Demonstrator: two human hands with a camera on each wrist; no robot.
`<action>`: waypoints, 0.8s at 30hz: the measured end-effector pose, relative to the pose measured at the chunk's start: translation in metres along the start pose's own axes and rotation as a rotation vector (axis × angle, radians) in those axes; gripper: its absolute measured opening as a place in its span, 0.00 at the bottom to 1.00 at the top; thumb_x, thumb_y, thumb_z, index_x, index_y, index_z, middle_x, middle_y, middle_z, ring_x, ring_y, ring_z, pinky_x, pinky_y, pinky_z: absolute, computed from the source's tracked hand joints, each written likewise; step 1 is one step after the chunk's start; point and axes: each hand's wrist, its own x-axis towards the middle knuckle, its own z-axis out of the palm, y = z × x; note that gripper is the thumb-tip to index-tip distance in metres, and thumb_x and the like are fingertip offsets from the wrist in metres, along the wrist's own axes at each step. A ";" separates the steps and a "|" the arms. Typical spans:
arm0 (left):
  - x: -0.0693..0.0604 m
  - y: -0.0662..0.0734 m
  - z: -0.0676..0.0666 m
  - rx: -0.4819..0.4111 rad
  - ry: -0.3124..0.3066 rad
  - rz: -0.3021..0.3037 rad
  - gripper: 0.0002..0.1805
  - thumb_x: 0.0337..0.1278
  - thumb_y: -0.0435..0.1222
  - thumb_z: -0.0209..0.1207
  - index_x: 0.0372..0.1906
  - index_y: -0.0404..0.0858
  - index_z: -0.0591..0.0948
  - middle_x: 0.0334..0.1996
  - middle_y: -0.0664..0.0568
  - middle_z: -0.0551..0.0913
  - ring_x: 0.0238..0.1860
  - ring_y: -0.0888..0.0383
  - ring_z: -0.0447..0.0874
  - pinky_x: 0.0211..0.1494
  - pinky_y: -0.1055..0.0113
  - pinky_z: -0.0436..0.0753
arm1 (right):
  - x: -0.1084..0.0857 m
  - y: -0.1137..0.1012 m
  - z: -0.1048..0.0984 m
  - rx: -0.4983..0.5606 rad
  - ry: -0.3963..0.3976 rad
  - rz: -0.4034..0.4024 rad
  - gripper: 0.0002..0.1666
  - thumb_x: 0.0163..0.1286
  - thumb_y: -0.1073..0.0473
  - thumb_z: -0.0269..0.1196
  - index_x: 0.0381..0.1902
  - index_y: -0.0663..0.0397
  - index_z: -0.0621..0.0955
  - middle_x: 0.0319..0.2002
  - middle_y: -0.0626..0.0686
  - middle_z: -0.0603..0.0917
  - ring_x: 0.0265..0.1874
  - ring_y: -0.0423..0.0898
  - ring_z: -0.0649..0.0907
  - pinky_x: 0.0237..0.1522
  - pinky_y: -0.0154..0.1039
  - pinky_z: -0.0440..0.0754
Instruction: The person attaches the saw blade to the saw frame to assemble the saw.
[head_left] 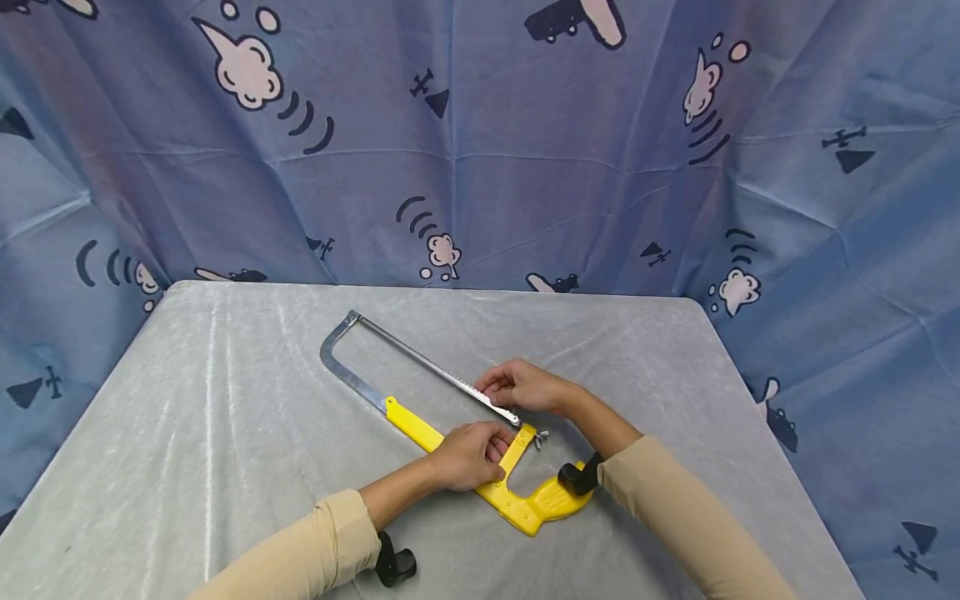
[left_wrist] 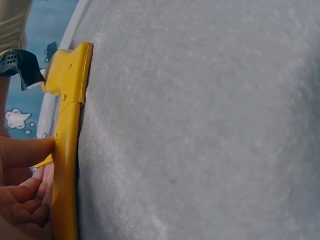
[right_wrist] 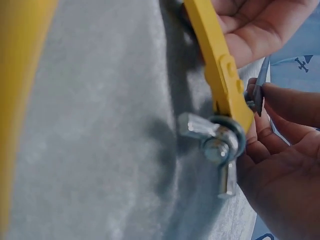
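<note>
A hacksaw with a yellow frame (head_left: 415, 426) and grip (head_left: 558, 500) lies diagonally, its silver blade (head_left: 427, 363) on the far side. My left hand (head_left: 467, 455) holds the yellow frame near the front post; in the left wrist view the thumb of the left hand (left_wrist: 22, 192) presses on the yellow bar (left_wrist: 66, 170). With thumb and fingers my right hand (head_left: 527, 387) pinches the blade near its handle end. A silver wing nut (right_wrist: 218, 145) sits on the post in the right wrist view, beside the right hand (right_wrist: 285, 170).
The hacksaw rests on a table with a grey cloth (head_left: 247, 467). Behind and at the sides hangs a blue patterned curtain (head_left: 495, 200). Black wrist straps are on both arms, the right one close to the saw's grip.
</note>
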 end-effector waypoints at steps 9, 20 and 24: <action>0.000 0.000 0.000 0.005 -0.001 -0.010 0.19 0.44 0.25 0.69 0.46 0.34 0.81 0.33 0.56 0.80 0.34 0.66 0.77 0.41 0.74 0.76 | 0.000 -0.001 0.000 -0.060 -0.019 -0.016 0.17 0.69 0.74 0.54 0.54 0.72 0.78 0.37 0.56 0.82 0.33 0.42 0.77 0.36 0.34 0.75; 0.001 0.000 0.000 0.007 -0.009 -0.019 0.19 0.45 0.25 0.69 0.46 0.34 0.81 0.33 0.57 0.79 0.34 0.65 0.77 0.41 0.74 0.76 | -0.001 -0.002 -0.002 -0.064 -0.026 -0.041 0.16 0.68 0.75 0.54 0.52 0.73 0.79 0.36 0.57 0.82 0.33 0.43 0.78 0.35 0.33 0.75; 0.001 0.000 0.001 0.010 -0.007 -0.016 0.19 0.45 0.25 0.69 0.47 0.34 0.81 0.33 0.57 0.79 0.34 0.65 0.77 0.41 0.74 0.76 | 0.000 -0.001 -0.001 -0.068 -0.025 -0.046 0.16 0.68 0.75 0.54 0.53 0.73 0.79 0.37 0.58 0.83 0.34 0.43 0.78 0.37 0.34 0.75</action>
